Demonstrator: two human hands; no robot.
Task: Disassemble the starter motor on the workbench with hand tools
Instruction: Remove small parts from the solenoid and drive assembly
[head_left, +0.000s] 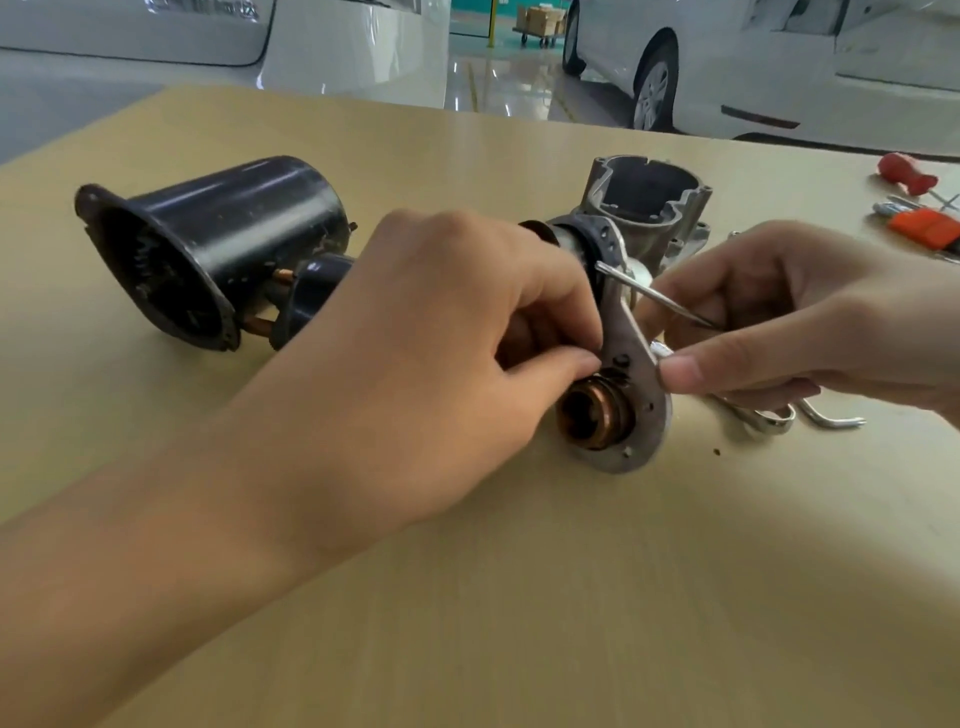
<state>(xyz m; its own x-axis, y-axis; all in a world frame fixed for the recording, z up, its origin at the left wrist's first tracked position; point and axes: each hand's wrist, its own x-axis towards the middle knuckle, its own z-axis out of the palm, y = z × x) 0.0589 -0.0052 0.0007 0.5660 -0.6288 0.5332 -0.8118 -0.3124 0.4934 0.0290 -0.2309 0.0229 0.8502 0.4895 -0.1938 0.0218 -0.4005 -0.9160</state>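
The starter motor lies in parts on the tan workbench (467, 597). A black cylindrical housing (208, 249) lies on its side at the left. A grey cast nose housing (644, 208) stands behind my hands. In the middle, my left hand (441, 353) pinches the silver end plate (631, 395) with the copper commutator (595, 415) showing in its opening. My right hand (795, 322) grips a thin metal tool (660, 296) whose tip touches the top of the plate, and its thumb presses on the plate's right edge.
Bent silver hex keys (831, 418) lie under my right hand. A red-handled screwdriver (906, 174) and an orange-handled tool (927, 228) lie at the right edge. White cars (753, 62) stand beyond the bench's far edge.
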